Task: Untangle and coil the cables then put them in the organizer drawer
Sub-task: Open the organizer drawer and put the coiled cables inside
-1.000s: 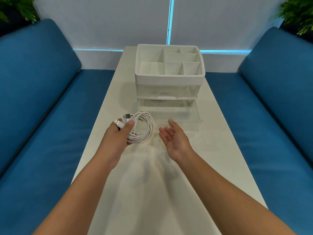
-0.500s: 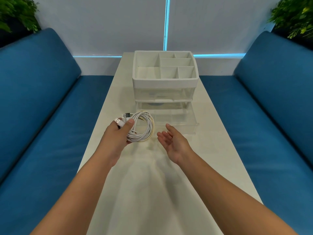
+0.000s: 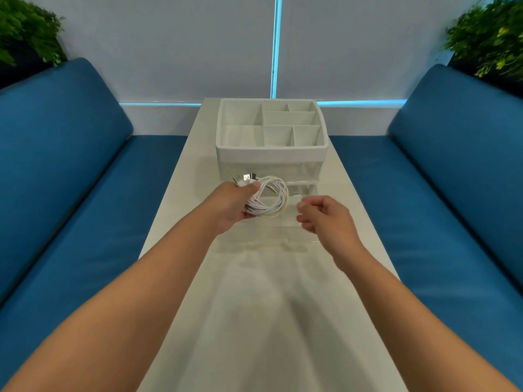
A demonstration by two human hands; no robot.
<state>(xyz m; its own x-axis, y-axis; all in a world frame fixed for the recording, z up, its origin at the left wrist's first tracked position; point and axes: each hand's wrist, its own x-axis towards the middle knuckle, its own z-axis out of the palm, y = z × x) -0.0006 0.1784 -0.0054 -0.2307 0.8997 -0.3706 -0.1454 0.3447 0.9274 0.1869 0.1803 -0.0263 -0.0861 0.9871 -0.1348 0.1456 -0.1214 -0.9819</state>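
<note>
My left hand [image 3: 229,205] grips a coiled bundle of white cables [image 3: 268,202], with the USB plugs [image 3: 247,176] sticking out above my thumb. The coil hangs over the clear drawer [image 3: 268,245], which is pulled out of the white organizer [image 3: 271,152] towards me. The organizer stands at the far end of the table and has several open compartments on top. My right hand [image 3: 328,216] hovers just right of the coil, above the drawer's right side. Its fingers are loosely curled and hold nothing.
The long white table [image 3: 254,321] runs between two blue sofas [image 3: 70,179] [image 3: 452,179]. Green plants stand in the far corners, one plant [image 3: 25,32] at the left, the other plant [image 3: 489,38] at the right. A white wall with a blue light strip is behind the organizer.
Both hands moved forward toward the organizer, carrying the coil from beside the drawer to over it. My right hand turned palm down and its fingers curled.
</note>
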